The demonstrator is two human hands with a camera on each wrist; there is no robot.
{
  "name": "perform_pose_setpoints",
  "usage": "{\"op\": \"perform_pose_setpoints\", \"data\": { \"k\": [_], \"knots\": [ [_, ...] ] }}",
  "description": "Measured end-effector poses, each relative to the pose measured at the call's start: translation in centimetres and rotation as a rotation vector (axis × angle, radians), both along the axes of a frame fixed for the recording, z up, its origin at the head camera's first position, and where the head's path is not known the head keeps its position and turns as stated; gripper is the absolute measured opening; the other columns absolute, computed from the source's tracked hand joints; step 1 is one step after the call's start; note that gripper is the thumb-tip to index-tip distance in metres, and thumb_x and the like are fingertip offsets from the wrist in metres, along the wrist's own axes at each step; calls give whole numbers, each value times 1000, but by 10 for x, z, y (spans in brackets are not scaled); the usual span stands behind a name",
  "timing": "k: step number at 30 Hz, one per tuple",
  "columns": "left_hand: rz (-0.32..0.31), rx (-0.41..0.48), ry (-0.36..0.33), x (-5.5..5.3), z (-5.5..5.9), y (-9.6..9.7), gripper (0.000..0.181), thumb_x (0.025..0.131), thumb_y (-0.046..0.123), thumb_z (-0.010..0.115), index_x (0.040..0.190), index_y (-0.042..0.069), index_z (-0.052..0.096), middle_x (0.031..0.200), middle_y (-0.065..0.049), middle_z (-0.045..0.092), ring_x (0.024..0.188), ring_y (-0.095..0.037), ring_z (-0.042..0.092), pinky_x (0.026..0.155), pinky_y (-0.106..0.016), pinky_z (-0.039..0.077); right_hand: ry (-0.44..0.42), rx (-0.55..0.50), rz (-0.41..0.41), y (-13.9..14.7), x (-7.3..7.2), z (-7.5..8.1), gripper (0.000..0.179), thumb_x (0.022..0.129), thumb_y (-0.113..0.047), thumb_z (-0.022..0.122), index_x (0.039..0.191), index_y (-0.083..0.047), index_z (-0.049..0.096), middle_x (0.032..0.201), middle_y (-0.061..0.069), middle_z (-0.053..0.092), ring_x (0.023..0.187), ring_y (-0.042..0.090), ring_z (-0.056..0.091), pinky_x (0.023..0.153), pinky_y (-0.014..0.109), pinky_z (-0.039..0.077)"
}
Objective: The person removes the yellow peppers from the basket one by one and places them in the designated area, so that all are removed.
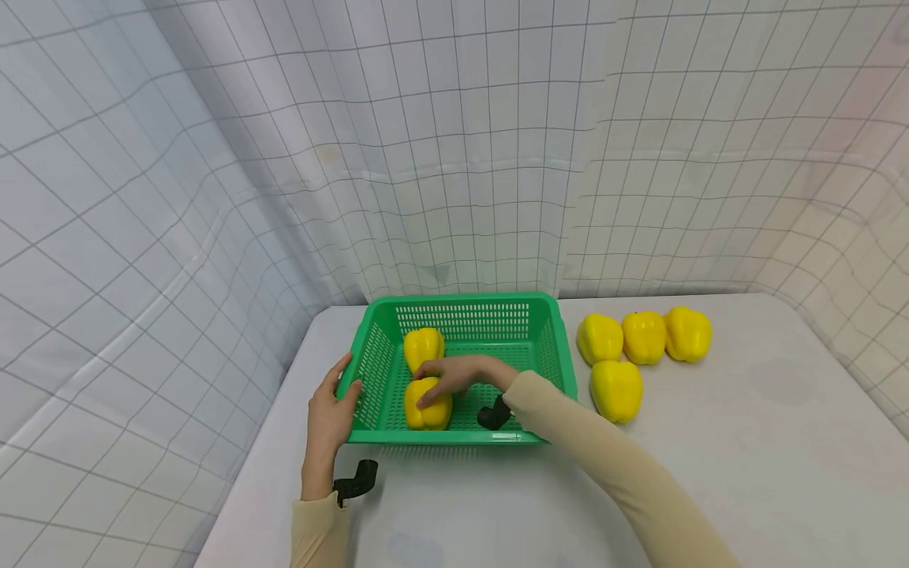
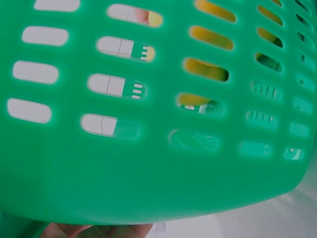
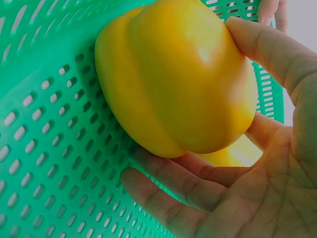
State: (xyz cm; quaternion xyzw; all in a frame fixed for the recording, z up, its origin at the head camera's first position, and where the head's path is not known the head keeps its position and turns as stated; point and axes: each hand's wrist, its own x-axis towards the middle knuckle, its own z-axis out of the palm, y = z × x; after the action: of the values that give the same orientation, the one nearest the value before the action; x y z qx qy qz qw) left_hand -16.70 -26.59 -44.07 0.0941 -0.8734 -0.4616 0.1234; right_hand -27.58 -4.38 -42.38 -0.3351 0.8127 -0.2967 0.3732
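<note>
A green plastic basket with slotted walls stands on the table. My left hand grips its left rim, thumb on the inner side. Inside the basket my right hand holds a yellow bell pepper near the front left, thumb on one side and fingers curled round the other, as the right wrist view shows. Behind it, another yellow bell pepper rests by the left wall. The left wrist view is mostly filled by the basket's wall, with fingertips showing at its edge.
To the right of the basket, several yellow bell peppers lie on the white table: three in a row at the back, including the rightmost pepper, and one pepper in front. A gridded white curtain hangs behind and at both sides.
</note>
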Motion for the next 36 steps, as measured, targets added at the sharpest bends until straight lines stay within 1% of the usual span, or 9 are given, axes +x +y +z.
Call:
{"op": "perform_pose_setpoints", "data": {
  "k": [7,12,17,23,27,29,33,36],
  "knots": [
    [-6,10,-13,0,0,0,50,99,19,52,147,18,39,119,-26,57,78,-30,59,59,-34,44,-20,-4,-33,4,-1,-1,61,84,-41,71,137,-19,47,139,5,41,108,16,48,80,38,48],
    [-8,11,-9,-1,0,0,50,99,18,52,147,18,39,119,-26,57,79,-31,60,60,-35,45,-31,-3,-48,6,-1,-1,62,83,-41,72,135,-17,48,139,5,41,108,15,49,79,36,49],
    [0,8,3,-2,-1,1,49,98,17,53,146,18,41,118,-25,58,78,-31,60,60,-35,45,-36,2,-59,9,0,1,59,82,-41,73,130,-17,50,130,4,46,105,15,50,80,36,48],
    [5,13,-1,-2,-1,0,49,98,17,53,146,18,41,118,-25,58,77,-31,60,58,-34,45,-49,13,-73,12,-3,-1,63,80,-44,74,131,-16,50,128,2,48,105,15,50,81,36,48],
    [-1,20,-7,-1,-2,0,49,99,19,52,147,19,39,119,-26,57,77,-31,60,58,-34,45,-58,12,-79,14,-6,-3,60,80,-44,74,128,-16,51,123,1,49,103,15,51,81,37,47],
    [-4,19,-8,-1,-2,-1,49,99,19,51,147,19,39,120,-26,57,78,-31,60,59,-34,45,-57,15,-84,15,-6,-3,61,80,-44,74,128,-16,50,123,1,49,104,15,51,82,37,47],
    [0,11,1,-2,-2,0,49,99,18,52,146,19,40,119,-26,58,79,-32,61,59,-35,45,-63,16,-107,16,-7,-4,65,79,-45,75,130,-14,49,120,0,51,103,15,51,83,37,47],
    [2,7,5,-3,-3,0,49,99,18,52,146,19,40,118,-25,58,78,-32,61,59,-35,45,-69,11,-123,18,-7,-4,65,78,-45,75,128,-12,49,116,0,52,101,16,51,84,38,46]
  ]
}}
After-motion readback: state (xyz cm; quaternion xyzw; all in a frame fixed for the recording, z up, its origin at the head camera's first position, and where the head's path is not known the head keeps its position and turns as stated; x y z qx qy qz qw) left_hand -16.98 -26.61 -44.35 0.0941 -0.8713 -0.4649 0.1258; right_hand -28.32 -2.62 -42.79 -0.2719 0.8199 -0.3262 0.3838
